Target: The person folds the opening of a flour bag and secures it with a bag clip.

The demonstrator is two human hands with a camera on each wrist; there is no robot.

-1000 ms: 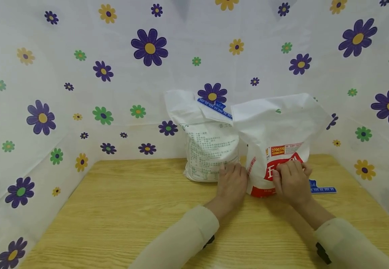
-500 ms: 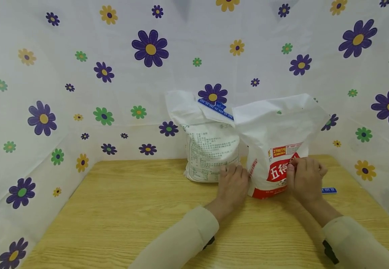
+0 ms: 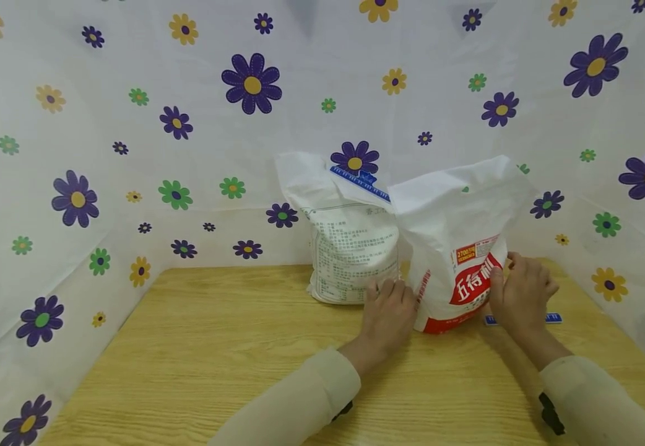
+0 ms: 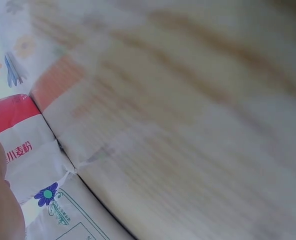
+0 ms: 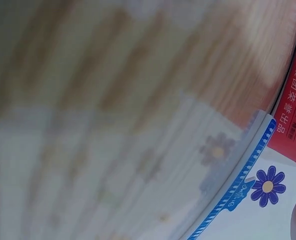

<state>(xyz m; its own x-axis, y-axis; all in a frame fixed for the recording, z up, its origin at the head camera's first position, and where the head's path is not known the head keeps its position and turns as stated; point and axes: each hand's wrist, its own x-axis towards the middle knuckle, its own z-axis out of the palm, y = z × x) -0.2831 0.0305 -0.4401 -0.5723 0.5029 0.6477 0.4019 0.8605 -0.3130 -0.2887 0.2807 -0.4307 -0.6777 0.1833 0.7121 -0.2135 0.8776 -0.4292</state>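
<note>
**A:** Going left to right: that plain white flour bag point(image 3: 350, 248) with the blue clip point(image 3: 360, 180) on top hasn't moved, it's sitting at the back of the wooden table point(image 3: 200, 347). Your left hand point(image 3: 386, 313) rests with near-straight fingers on the near left edge of the red-label flour bag point(image 3: 456, 248), same spot as a second ago.

**B:** And my right?

**A:** That's what changed. Your right hand point(image 3: 523, 294) slid off the red label on the front and is now flat against the bag's right side, so you've got it bracketed between both hands. The bag looks turned a bit too, its label now tilting. Probably just pressing, not pinching, but I can't see your fingertips well. The loose blue clip point(image 3: 551, 318) is partly hidden behind that hand.
</note>
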